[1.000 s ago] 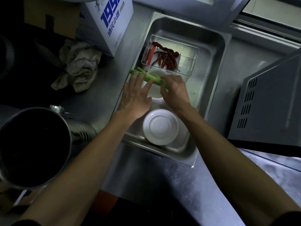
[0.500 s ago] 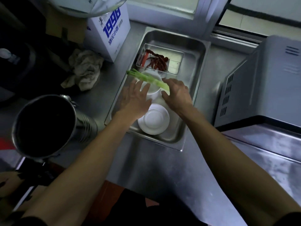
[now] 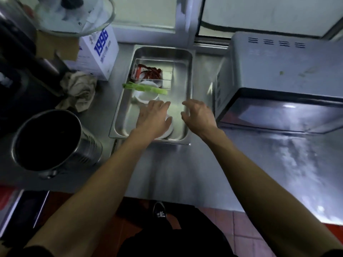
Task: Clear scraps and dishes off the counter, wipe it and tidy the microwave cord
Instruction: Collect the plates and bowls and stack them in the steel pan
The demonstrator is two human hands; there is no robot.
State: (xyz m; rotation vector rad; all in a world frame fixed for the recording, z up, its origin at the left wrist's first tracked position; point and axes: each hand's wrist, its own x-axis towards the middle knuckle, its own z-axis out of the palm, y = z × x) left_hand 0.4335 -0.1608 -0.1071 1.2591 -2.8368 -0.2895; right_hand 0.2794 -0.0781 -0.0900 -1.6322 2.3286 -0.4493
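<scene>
A: Where did the green stalk (image 3: 146, 88) lie from our hands?

B: It lay on the far side of them, inside the steel tray (image 3: 187, 75), across the rim of a white bowl (image 3: 143, 96). Its long axis ran left to right, and the leafy end reached over the tray's left rim.

A: Which hand was nearer to it?

B: We judged the left hand (image 3: 154, 118) nearer. It hovered flat, fingers straight and loosely together, over a second white bowl (image 3: 170, 127) at the near end. The right hand (image 3: 198, 115) was further right, above the tray's right rim, fingers spread and a little curled, holding nothing.

A: How did the stalk look?

B: Pale green, long, thin, and lying flat. Beyond it a clear box (image 3: 168, 71) held red chillies (image 3: 151, 71). A crumpled rag (image 3: 78, 91) lay left of the tray.
</scene>
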